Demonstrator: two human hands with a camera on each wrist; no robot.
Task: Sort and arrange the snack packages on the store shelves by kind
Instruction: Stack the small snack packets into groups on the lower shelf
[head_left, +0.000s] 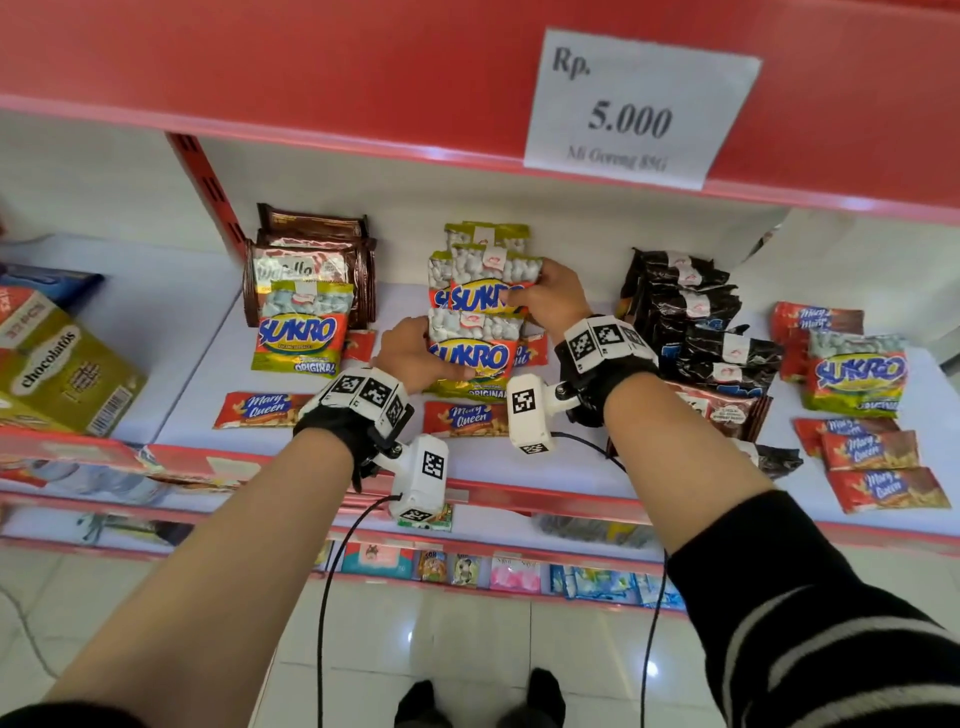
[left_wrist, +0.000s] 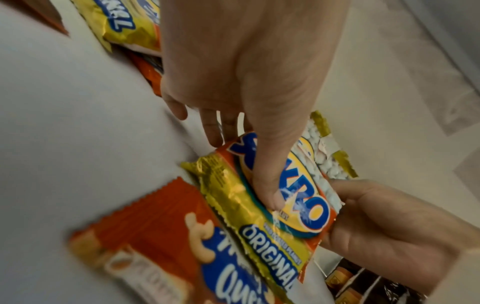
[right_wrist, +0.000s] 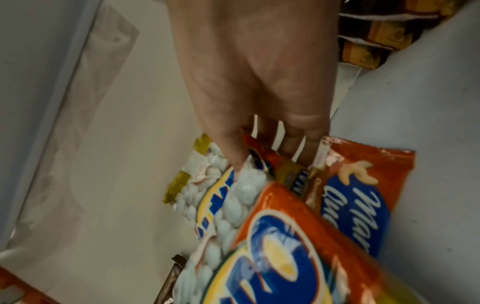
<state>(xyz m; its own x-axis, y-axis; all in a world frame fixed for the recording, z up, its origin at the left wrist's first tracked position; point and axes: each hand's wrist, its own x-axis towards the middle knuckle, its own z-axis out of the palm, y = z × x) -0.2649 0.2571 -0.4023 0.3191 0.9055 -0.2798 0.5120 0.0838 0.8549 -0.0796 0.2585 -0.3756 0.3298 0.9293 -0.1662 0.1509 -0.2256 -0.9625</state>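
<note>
Several Sukro peanut packs (head_left: 485, 260) lean in a stack at the middle of the white shelf (head_left: 171, 374). My left hand (head_left: 431, 358) grips the front Sukro pack (head_left: 475, 356), thumb across its logo (left_wrist: 270, 197) and fingers behind it. My right hand (head_left: 524, 296) grips the Sukro pack behind it (head_left: 483, 293) by its right edge, thumb on the peanut window (right_wrist: 233, 160), fingers curled behind. In the right wrist view the front Sukro pack (right_wrist: 272, 257) fills the foreground. Stray Sukro packs lie on the brown wafer packs (head_left: 301, 332) and at far right (head_left: 857, 374).
Brown wafer packs (head_left: 311, 260) stand at the left, black packs (head_left: 691, 322) on the right. Red Mary Queen packs lie along the front (head_left: 260, 410) (head_left: 462, 418) and at far right (head_left: 878, 467). A Chocolatos box (head_left: 62, 374) sits far left. The red upper shelf (head_left: 363, 78) overhangs close above.
</note>
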